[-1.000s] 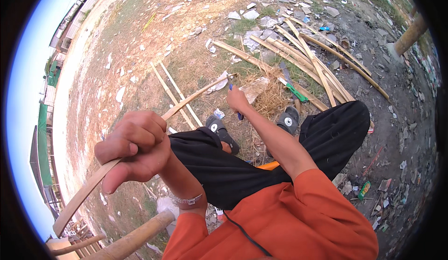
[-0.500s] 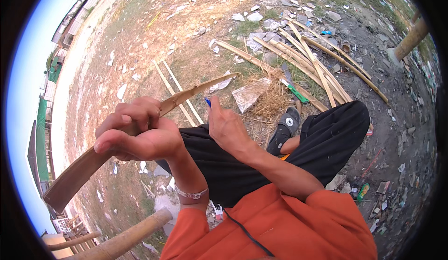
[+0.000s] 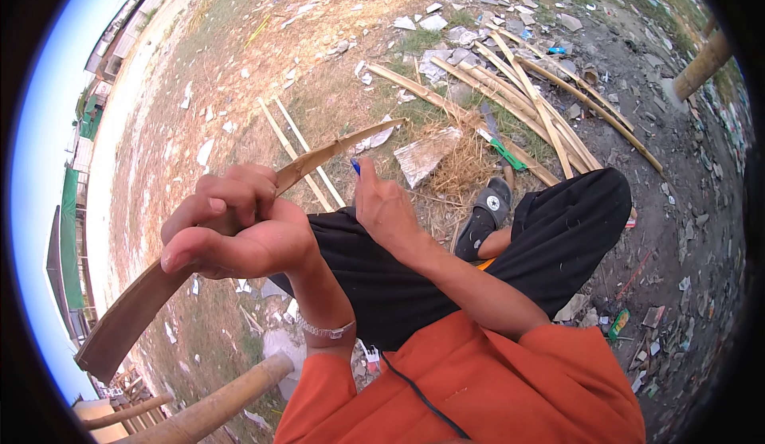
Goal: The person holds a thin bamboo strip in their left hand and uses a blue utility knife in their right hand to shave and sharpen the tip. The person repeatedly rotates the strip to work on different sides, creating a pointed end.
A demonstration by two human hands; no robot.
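Observation:
A long, slightly curved split bamboo strip (image 3: 135, 316) slants up from lower left toward the middle of the view. My left hand (image 3: 239, 229) is wrapped round its middle, palm up, with the thumb stretched along the near side. Beyond the fingers the strip narrows to a rough, pointed end. My right hand (image 3: 390, 213) is closed just right of that narrow part, apart from it. From its fingers sticks the end of a small blue-ended object (image 3: 355, 165); the fist hides the rest, so its kind does not show.
Several split bamboo strips (image 3: 518, 105) lie in a pile ahead to the right, by dry fibres (image 3: 466, 161) and a green-handled tool (image 3: 504, 151). Two thin strips (image 3: 295, 145) lie ahead. Bamboo poles (image 3: 211, 400) stand at lower left, another post (image 3: 701, 70) far right. Rubble litters the ground.
Almost nothing differs. My right hand has shifted very slightly upward beside the strip, and the strip's lower end sits a touch lower. Both holds look the same.

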